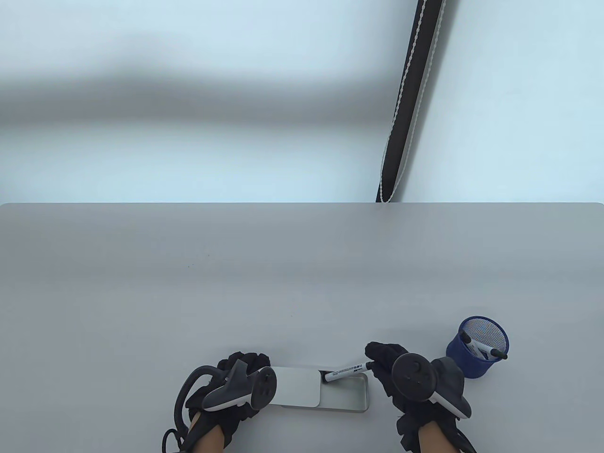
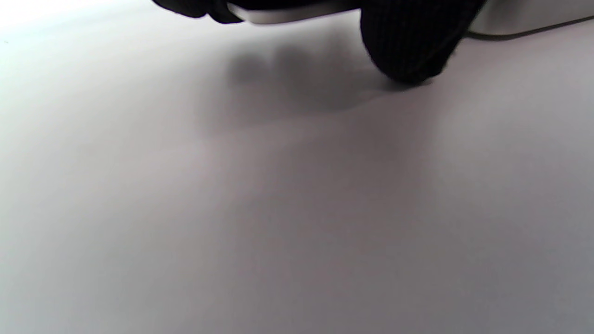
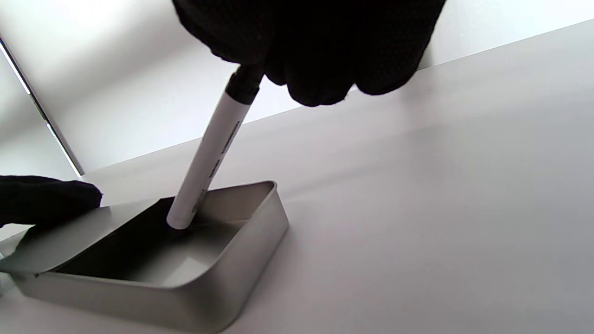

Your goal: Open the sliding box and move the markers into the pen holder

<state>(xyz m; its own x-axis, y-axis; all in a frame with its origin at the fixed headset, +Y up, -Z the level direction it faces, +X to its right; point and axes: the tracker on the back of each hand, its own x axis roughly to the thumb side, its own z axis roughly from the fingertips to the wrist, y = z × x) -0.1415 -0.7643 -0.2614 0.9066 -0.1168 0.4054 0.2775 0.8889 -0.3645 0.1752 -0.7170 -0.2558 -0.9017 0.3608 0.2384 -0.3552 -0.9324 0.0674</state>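
Now right hand (image 1: 391,365) pinches marker (image 1: 347,370) over box (image 1: 344,398).

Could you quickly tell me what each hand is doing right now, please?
Left hand: holds the lid.
Right hand: pinches a marker.

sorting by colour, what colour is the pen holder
Blue mesh pen holder, clearest in the table view.

Grey table (image 1: 302,264), pale wall (image 1: 188,141), dark strip with beaded cord (image 1: 410,99).
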